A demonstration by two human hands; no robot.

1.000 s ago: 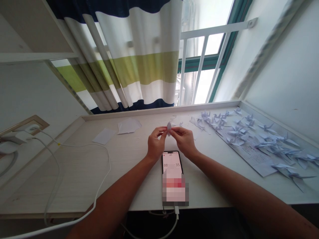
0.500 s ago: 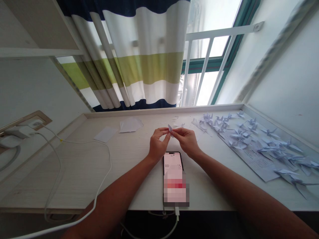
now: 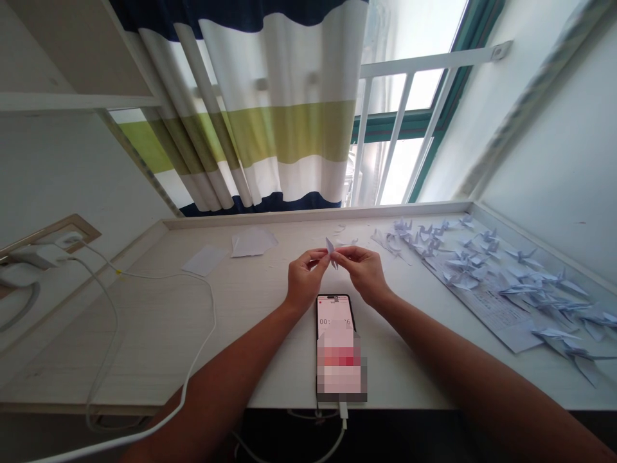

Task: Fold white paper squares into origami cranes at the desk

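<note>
Between the fingertips of both hands is a small piece of folded white paper [image 3: 330,245], its pointed end standing up and another tip showing below. My left hand [image 3: 306,273] pinches it from the left, and my right hand [image 3: 362,270] pinches it from the right. The fingers hide its middle. Just below the hands a phone [image 3: 335,331] lies face up on the white desk [image 3: 260,308], showing a timer. To the right, many folded paper cranes [image 3: 463,257] lie spread out, some on a printed sheet [image 3: 486,318].
White paper sheets [image 3: 253,242] and another sheet [image 3: 205,259] lie at the back left. Paper scraps [image 3: 393,243] are scattered behind my right hand. A white cable [image 3: 214,315] runs from the wall plugs [image 3: 43,254] across the left side. A charging cable [image 3: 343,411] hangs from the phone.
Both hands stay in nearly the same place, still pinching the folded paper. Slightly more of the paper shows above and below the fingertips.
</note>
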